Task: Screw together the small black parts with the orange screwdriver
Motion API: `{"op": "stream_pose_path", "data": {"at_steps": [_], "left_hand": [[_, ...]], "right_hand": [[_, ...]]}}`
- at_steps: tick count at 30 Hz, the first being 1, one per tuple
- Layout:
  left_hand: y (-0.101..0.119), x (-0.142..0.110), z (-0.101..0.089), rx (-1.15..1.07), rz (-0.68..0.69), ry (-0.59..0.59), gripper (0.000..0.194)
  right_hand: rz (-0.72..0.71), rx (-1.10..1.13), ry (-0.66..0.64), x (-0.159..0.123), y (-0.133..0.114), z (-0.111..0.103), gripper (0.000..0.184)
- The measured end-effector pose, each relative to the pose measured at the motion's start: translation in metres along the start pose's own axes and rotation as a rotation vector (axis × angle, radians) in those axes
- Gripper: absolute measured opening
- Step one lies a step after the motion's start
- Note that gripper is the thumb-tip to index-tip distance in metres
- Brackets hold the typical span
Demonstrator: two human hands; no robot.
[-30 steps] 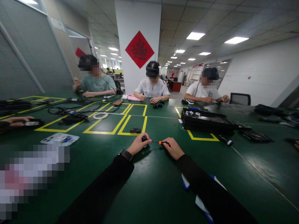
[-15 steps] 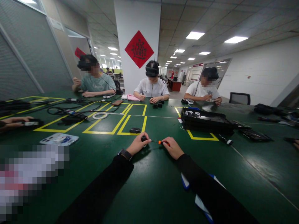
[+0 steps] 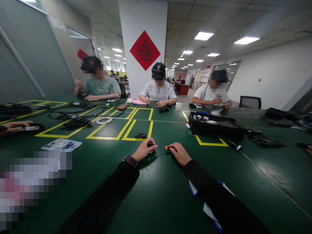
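Note:
In front of me my left hand [image 3: 144, 150], with a dark watch on its wrist, is closed on a small black rounded part [image 3: 150, 144], whose underside my fingers hide. My right hand [image 3: 180, 154] grips the handle of a screwdriver [image 3: 167, 148] with an orange collar. Its thin metal shaft points left, and the tip reaches the black part by my left fingertips. Whether the tip sits in a screw is too small to tell. Just beyond my left hand a black oblong piece [image 3: 140, 135] lies inside a yellow taped outline.
A black open case [image 3: 214, 126] with small parts stands to the right. Left lie a phone-like patterned item [image 3: 61, 145], black cables [image 3: 70, 115] and a white ring [image 3: 104, 121]. Blue-white pieces [image 3: 193, 189] lie by my right forearm. Three people sit opposite; another person's hand [image 3: 18, 126] shows at left.
Both my hands hold nearly the same place and grip, with the screwdriver still against the black part. The view has shifted very slightly.

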State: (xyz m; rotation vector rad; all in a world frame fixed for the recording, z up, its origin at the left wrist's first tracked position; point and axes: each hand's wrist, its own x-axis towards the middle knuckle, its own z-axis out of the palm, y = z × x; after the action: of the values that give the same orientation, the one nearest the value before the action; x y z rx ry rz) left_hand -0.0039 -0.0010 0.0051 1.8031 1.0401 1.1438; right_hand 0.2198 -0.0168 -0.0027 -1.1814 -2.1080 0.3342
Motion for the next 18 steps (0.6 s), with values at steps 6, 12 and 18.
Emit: {"op": "stream_pose_path", "data": {"at_steps": [6,12,18], "left_hand": [[0.001,0.0,-0.0003,-0.022,-0.009,-0.014,0.022],[0.0023,-0.0002,-0.0001,-0.032,-0.023,-0.009,0.021],[0.0006,0.0002,-0.0006,-0.016,-0.017,-0.014,0.021]], "right_hand": [[-0.02,0.021,0.016,0.0001,0.0006,-0.0005,0.017],[-0.002,0.021,0.016,0.0006,0.001,0.0003,0.021],[-0.017,0.017,0.016,-0.0002,0.0012,0.0003,0.018]]}}
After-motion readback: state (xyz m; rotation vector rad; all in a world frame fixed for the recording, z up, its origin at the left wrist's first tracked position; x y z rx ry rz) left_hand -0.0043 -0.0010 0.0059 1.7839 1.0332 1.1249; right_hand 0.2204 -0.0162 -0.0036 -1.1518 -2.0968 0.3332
